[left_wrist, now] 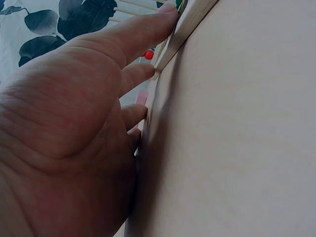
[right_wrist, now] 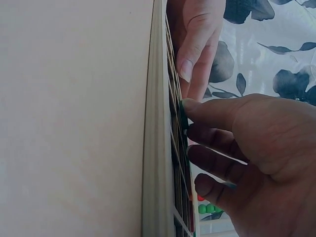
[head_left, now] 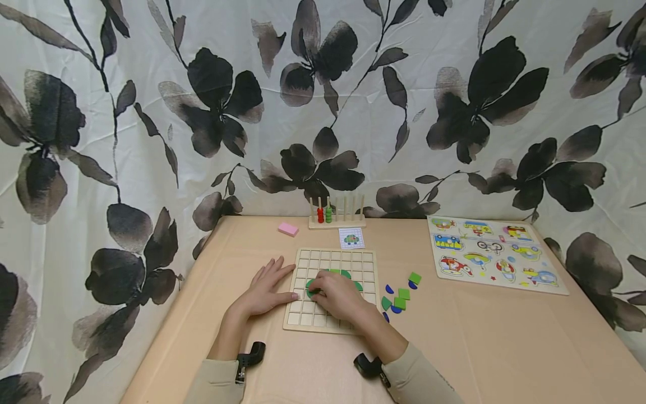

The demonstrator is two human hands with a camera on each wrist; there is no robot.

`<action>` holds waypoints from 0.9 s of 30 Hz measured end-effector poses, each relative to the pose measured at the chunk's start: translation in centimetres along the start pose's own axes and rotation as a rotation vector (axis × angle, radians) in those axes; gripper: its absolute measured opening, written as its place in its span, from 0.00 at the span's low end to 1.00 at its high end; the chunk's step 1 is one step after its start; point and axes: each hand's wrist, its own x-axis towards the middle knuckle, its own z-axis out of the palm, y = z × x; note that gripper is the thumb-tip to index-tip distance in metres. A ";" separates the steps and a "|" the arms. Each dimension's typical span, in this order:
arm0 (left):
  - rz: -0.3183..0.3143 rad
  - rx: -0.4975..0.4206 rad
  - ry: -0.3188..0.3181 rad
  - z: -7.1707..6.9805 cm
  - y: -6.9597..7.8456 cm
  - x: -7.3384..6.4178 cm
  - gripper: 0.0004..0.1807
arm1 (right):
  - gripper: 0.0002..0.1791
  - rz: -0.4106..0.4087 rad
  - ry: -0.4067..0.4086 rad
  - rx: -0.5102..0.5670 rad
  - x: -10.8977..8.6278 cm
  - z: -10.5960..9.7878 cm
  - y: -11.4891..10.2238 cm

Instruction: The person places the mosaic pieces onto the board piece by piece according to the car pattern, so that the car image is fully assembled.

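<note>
A wooden grid board (head_left: 308, 322) lies on the table with several green pieces in its middle squares. My right hand (head_left: 337, 294) is over the board and pinches a green rounded piece (head_left: 309, 288) at the grid's left part. In the right wrist view, the thumb and fingertips of the right hand (right_wrist: 256, 133) meet at this green piece (right_wrist: 183, 116). My left hand (head_left: 266, 292) rests flat with fingers spread, its thumb and forefinger touching the board's left edge. The left wrist view shows the left hand (left_wrist: 74, 108) beside the board's edge (left_wrist: 185, 37).
Right of the board lie loose green squares (head_left: 415, 278) and blue half-rounds (head_left: 389, 289). Behind it are a pattern card (head_left: 351, 238), a peg stand (head_left: 336, 224) with red and green beads, and a pink block (head_left: 288, 229). A picture puzzle board (head_left: 497, 255) lies at the back right.
</note>
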 end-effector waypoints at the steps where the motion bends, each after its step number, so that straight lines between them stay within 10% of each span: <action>1: -0.001 0.001 0.000 0.0 0.0 0.0 0.46 | 0.08 0.000 0.000 -0.001 0.0 0.0 0.0; 17: -0.004 0.005 0.007 0.0 0.0 0.0 0.46 | 0.08 -0.012 -0.017 0.023 0.0 0.0 0.0; 27: -0.009 0.007 0.005 0.1 -0.2 0.1 0.46 | 0.11 0.042 0.009 0.190 0.0 -3.4 1.8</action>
